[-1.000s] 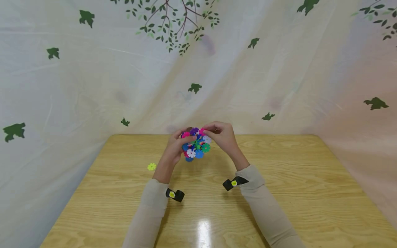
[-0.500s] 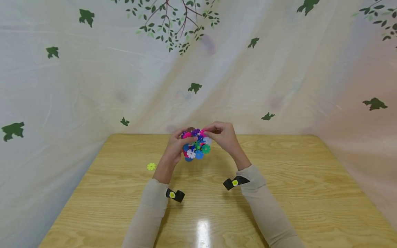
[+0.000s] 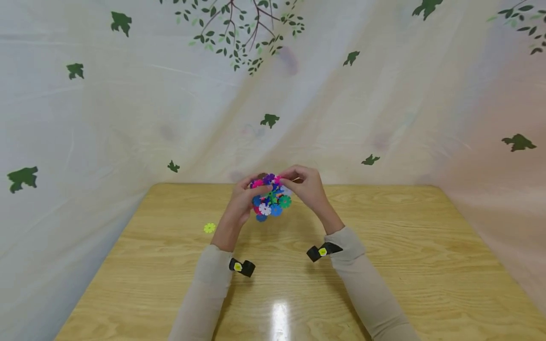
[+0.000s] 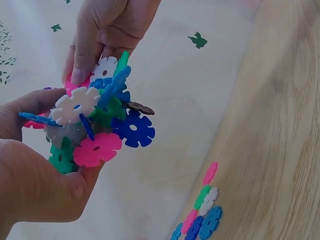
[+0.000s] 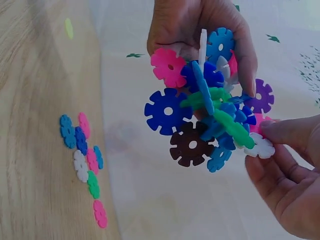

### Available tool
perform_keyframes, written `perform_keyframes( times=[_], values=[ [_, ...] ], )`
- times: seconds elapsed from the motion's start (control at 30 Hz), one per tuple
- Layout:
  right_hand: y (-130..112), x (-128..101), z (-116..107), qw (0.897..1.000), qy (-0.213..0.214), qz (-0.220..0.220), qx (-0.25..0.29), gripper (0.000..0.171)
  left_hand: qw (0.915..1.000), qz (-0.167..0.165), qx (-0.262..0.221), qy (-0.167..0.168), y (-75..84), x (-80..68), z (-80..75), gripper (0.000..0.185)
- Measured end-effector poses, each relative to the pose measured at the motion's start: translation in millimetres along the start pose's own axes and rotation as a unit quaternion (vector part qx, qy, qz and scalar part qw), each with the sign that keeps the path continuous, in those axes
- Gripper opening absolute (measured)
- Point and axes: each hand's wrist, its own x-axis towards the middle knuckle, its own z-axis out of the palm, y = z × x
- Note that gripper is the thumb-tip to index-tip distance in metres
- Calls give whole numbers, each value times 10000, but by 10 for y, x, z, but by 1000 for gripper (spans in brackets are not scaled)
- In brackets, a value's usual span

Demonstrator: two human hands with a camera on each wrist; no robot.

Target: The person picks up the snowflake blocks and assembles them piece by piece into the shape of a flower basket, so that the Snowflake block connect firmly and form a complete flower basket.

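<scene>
Head view shows, from left to right, a loose yellow-green disc lying flat on the wooden table, well apart from the hands, then the left hand, the cluster of interlocked plastic flower discs and the right hand. Both hands hold the cluster up off the table, over its far middle part. The left hand's fingers curl round the cluster's left side, thumb and palm cupping it from below (a green and a pink disc rest against the palm in the left wrist view). The right hand's fingers pinch a white disc at the cluster's right edge, thumb on top and fingertips beneath. A dark blue disc and a brown disc stick out from the near side. Each forearm, in a beige sleeve, carries a small black wrist camera. A pale curtain printed with green leaves hangs behind the table.
</scene>
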Motion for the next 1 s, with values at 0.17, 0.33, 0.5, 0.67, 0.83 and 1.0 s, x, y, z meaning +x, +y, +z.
perform_keyframes(
  times=[0.17,0.33,0.5,0.67,0.83,1.0],
  values=[
    [6,5,-115,9977,-474,472,51,29,9999,-54,-144,-36,10,-12,36,48],
    [82,-11,-275,9763,-1402,1454,774,51,9992,-154,-371,-89,5,-24,39,51],
    [190,-35,-421,9441,-1921,2159,1587,49,9966,-348,-684,-292,-23,-13,72,48],
    [269,-82,-541,9343,-1803,2382,1946,45,9931,-626,-811,-578,-68,-19,145,37],
    [277,-127,-700,9322,-1517,2685,1895,48,9907,-779,-765,-810,-92,-33,227,45],
    [311,-205,-897,9280,-1414,3039,1626,53,9873,-1028,-575,-1065,-155,-42,351,62]
  ],
)
